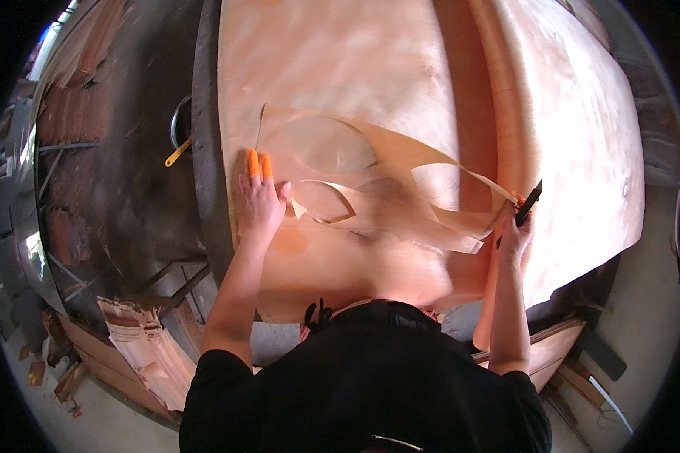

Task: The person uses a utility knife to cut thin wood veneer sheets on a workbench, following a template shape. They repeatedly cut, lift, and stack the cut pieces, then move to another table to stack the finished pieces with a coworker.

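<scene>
The big veneer sheet (400, 83) lies flat over the stack on the table (204, 151), spreading well beyond both hands; it looks thin, light and floppy for its size, likely brittle along the grain and quick to split, so it seems best handled with flat palms or by an edge near a cut. The left hand (261, 204) lies spread and pressed flat on it, two fingers capped in orange finger covers (258, 164). Just right of that hand a long curled offcut (400, 204) lifts off the sheet, its long axis running from the left hand across to the right hand (515, 232), its far end rising there. The right hand pinches that end and is closed on a dark knife (529, 202), the blade pointing up and away from the wrist.
</scene>
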{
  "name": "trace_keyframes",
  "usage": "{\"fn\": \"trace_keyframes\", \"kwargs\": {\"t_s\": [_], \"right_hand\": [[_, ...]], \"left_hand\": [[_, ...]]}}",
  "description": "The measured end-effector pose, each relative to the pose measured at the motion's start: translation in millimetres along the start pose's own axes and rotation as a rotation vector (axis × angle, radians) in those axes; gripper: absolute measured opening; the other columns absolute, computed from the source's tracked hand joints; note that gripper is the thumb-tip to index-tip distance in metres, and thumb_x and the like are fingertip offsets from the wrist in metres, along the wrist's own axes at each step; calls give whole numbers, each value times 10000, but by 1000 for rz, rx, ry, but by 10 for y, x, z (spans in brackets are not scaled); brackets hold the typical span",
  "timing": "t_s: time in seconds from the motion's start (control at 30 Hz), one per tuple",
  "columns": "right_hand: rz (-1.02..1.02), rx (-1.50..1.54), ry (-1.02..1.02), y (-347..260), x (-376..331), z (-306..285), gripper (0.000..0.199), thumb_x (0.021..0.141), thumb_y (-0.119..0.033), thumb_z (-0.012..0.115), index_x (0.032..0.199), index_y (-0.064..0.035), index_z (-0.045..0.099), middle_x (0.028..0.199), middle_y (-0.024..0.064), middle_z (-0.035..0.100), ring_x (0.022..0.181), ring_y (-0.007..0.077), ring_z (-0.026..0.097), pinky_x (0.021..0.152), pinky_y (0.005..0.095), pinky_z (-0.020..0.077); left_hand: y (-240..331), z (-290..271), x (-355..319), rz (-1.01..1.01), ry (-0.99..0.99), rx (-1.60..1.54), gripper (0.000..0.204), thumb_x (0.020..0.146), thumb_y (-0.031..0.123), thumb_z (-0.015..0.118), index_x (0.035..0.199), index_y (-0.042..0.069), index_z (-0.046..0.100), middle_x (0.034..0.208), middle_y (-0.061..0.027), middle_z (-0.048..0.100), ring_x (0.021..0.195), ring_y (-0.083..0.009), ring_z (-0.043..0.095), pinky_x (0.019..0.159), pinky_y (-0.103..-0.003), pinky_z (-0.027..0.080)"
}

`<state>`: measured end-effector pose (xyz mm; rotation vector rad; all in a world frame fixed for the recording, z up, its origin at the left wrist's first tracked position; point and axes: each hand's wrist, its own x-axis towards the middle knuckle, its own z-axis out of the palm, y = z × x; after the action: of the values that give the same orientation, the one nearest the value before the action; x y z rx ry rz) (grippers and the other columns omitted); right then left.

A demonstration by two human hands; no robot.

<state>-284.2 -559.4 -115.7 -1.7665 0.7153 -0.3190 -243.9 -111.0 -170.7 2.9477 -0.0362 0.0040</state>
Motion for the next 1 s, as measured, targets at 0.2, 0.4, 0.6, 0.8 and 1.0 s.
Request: {"fn": "trace_keyframes", "kwargs": {"t_s": [0.2,0.4,0.6,0.8,1.0], "right_hand": [[-173,-96,-67,174,309,79,155,826,-106,565,958,-24,558,803,-18,526,713,49,458,638,170,375],[-67,-245,-222,139,311,782,157,780,-122,597,909,-32,595,715,-22,534,624,65,439,589,211,381],[-99,-413,-222,287,488,944,203,756,-146,631,914,-26,589,688,19,563,608,88,488,585,239,408],[-93,-384,-222,204,359,822,189,762,-126,622,914,-23,579,691,2,541,609,79,466,579,226,398],[3,-79,-214,47,-207,640,121,779,-23,588,898,-39,574,697,-69,444,627,30,381,553,180,333]], "left_hand": [[-101,-21,-50,75,0,194,612,803,374,523,1270,17,354,1361,-150,274,1268,-277,244,1013,-474,193],[-588,-310,-248,-13,-135,207,543,820,307,526,1255,20,372,1322,-174,331,1240,-290,286,1006,-443,224],[-294,-516,259,-14,88,-426,395,822,163,535,1165,-14,453,1274,-202,377,1101,-330,427,922,-374,348],[762,-125,653,385,-69,-208,547,781,293,571,1203,-18,414,1317,-161,327,1200,-279,332,979,-435,268],[960,180,356,343,-189,-107,785,751,460,529,1307,-16,245,1394,-149,180,1286,-289,174,1008,-526,136]]}}
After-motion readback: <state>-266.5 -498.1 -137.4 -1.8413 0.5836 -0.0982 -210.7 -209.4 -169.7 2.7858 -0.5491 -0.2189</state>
